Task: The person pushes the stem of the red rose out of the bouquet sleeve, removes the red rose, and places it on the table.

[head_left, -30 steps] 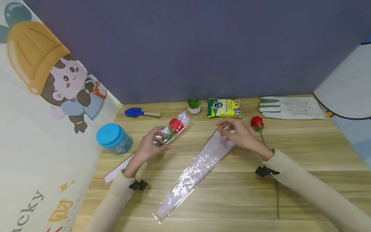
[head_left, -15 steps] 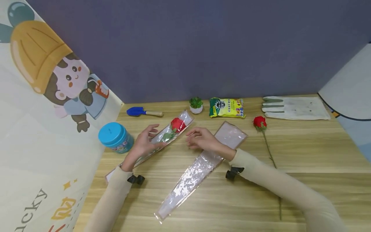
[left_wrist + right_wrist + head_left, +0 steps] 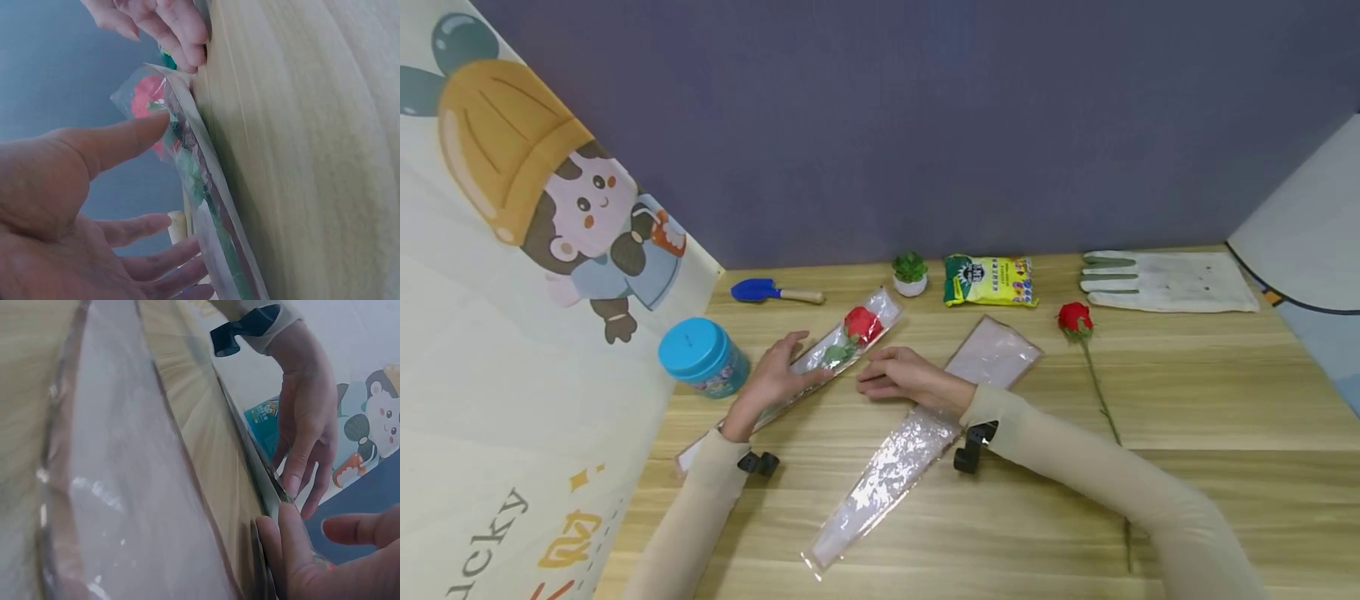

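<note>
A red rose [image 3: 862, 325] lies inside a narrow clear sleeve [image 3: 889, 310], slanting across the left half of the table. My left hand [image 3: 772, 382] spans this sleeve, thumb on the near side and fingers on the far side, without gripping it. In the left wrist view the thumb [image 3: 128, 140] is stretched out over the wrapped stem. My right hand [image 3: 904, 375] hovers close to the sleeve's near edge with loosely bent fingers, holding nothing. Below its wrist lies a second, flat sleeve [image 3: 880, 479]. A bare long-stemmed rose [image 3: 1077, 321] lies farther right.
Along the back stand or lie a blue trowel [image 3: 756, 290], a small potted succulent [image 3: 910, 273], a yellow-green packet [image 3: 992, 281] and a white glove [image 3: 1183, 282]. A blue lidded tub [image 3: 700, 354] stands left of my left hand. A dark panel [image 3: 962, 125] borders the table's far edge.
My right hand has let go of the flat sleeve's wide end and moved left toward the wrapped rose. The left hand has shifted slightly down along the wrapped sleeve.
</note>
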The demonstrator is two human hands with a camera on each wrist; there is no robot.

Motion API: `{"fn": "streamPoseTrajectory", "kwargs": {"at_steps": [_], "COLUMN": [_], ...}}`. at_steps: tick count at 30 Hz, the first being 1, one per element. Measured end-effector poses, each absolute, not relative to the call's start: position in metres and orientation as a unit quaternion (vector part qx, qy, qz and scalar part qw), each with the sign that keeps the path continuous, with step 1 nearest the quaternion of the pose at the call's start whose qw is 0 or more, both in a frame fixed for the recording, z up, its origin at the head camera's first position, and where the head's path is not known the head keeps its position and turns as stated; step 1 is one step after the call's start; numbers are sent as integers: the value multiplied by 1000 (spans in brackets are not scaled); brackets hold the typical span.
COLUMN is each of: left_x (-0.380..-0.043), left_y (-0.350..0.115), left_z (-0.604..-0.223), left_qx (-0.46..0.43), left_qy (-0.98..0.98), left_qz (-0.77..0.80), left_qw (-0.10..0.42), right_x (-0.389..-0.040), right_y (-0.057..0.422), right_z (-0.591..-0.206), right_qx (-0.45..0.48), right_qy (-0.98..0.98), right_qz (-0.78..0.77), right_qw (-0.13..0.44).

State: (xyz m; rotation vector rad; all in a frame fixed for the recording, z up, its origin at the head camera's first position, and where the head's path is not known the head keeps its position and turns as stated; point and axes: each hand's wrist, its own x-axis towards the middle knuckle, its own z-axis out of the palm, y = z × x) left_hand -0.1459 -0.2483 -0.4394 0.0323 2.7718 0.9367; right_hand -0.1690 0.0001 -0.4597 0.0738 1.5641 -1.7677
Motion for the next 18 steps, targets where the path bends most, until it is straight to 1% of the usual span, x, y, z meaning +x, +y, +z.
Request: {"fn": "streamPoseTrajectory", "kwargs": {"at_steps": [11,14,18], "left_x": [-144,-144,-144], "left_y": [-244,-241,-239], "left_z": [-442,-443,-442], "left_qx": [1,-3,-9], "left_qy": [947,946,944], "left_qz": [308,313,315], "left_qw": [90,86,95], "right_x": [-176,-175,-173], "right_y": [-5,-6,-8], "right_z": [-462,-463,-464], "right_qx": [34,40,51], "right_qy": [592,584,583], "right_qz": [-704,-712,-720], "right_qw": [391,388,374]}}
